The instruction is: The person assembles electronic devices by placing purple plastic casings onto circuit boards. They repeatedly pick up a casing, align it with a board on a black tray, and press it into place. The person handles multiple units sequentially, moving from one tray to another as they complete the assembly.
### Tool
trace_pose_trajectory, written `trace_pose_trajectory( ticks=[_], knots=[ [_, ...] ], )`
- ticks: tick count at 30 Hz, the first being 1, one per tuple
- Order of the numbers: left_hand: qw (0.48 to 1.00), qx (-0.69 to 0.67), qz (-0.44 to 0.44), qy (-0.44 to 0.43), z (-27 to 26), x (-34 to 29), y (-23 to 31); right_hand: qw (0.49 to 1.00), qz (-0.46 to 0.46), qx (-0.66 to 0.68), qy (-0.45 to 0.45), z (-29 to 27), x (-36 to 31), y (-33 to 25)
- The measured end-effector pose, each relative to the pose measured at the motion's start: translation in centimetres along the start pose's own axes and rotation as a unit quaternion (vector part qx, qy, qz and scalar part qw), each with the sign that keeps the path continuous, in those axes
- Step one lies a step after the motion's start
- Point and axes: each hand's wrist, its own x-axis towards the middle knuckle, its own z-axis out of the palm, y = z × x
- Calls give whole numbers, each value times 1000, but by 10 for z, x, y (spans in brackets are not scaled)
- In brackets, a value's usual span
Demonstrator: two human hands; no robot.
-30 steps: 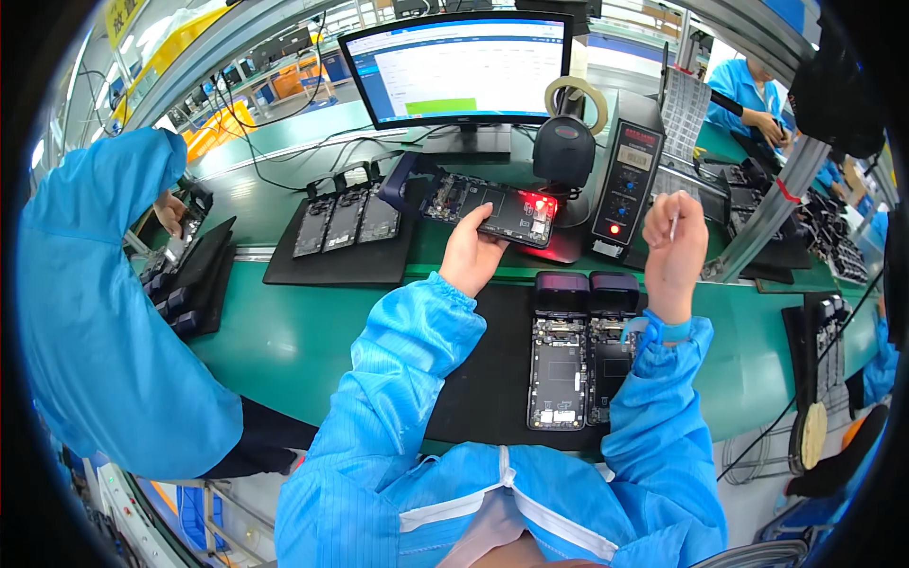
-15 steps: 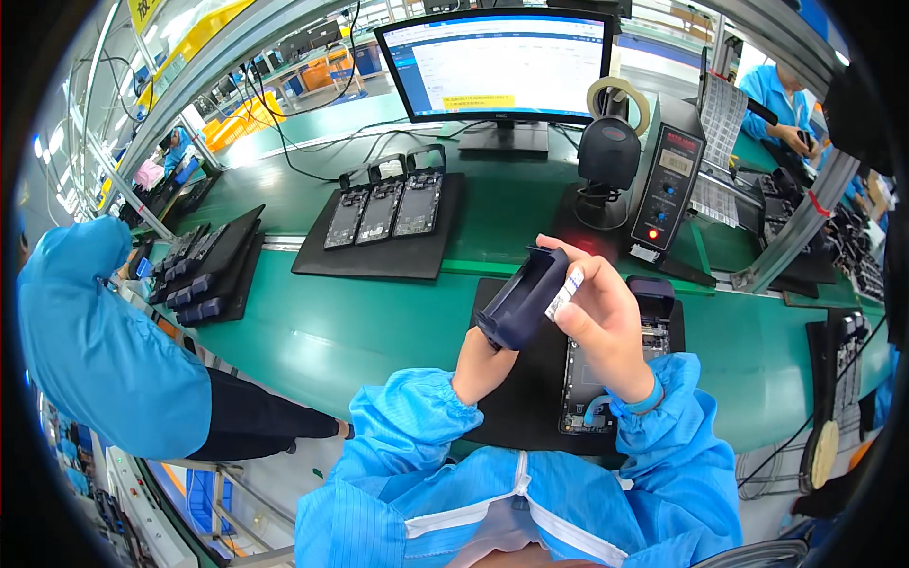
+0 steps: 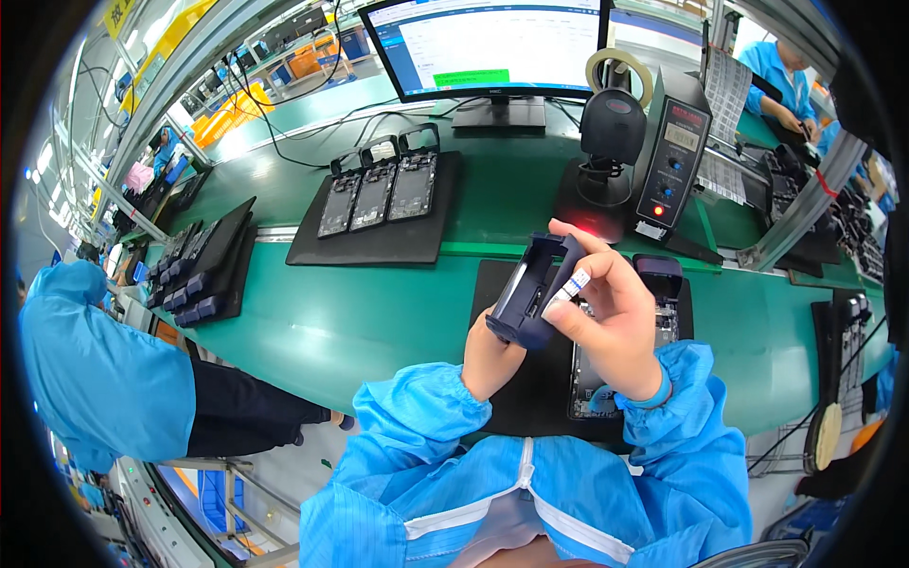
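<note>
A dark navy, hollow plastic housing (image 3: 515,317) is gripped from below by my left hand (image 3: 488,362), whose fingers are mostly hidden behind it. Its open side is turned up, showing the recess inside. My right hand (image 3: 617,322) pinches a small white printed label (image 3: 571,286) between thumb and fingers. The label is close against the housing's right side; I cannot tell whether it touches. Underneath my right hand, an opened handheld device with a bare circuit board (image 3: 666,324) lies on a black mat (image 3: 535,402), partly covered by my wrist.
Beyond my hands stand a scanner on a stand (image 3: 609,128), a control box with a red light (image 3: 670,156) and a monitor (image 3: 492,47). Three opened devices (image 3: 377,199) rest on a black pad, with more devices (image 3: 194,284) at left. Another person (image 3: 104,364) is at the left.
The housing has tilted, so more of its hollow inside shows. The label remains pinched in my right hand. On the monitor, a yellow banner has turned green. The whole view has shifted slightly.
</note>
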Motion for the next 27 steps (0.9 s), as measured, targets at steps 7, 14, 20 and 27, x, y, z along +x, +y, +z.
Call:
trace_pose_trajectory(
  ticks=[7,14,20,27],
  knots=[
    [996,64,54,25,1,0,-3,974,123,147,118,-19,16,-2],
    [956,-172,-230,-54,-38,-14,1,908,-104,-149,378,-164,11,21],
    [964,-92,-238,-76,-34,-34,-11,855,100,-174,478,-257,8,11],
    [959,267,25,-96,-4,-27,22,847,73,-204,486,-270,26,27]
  ],
)
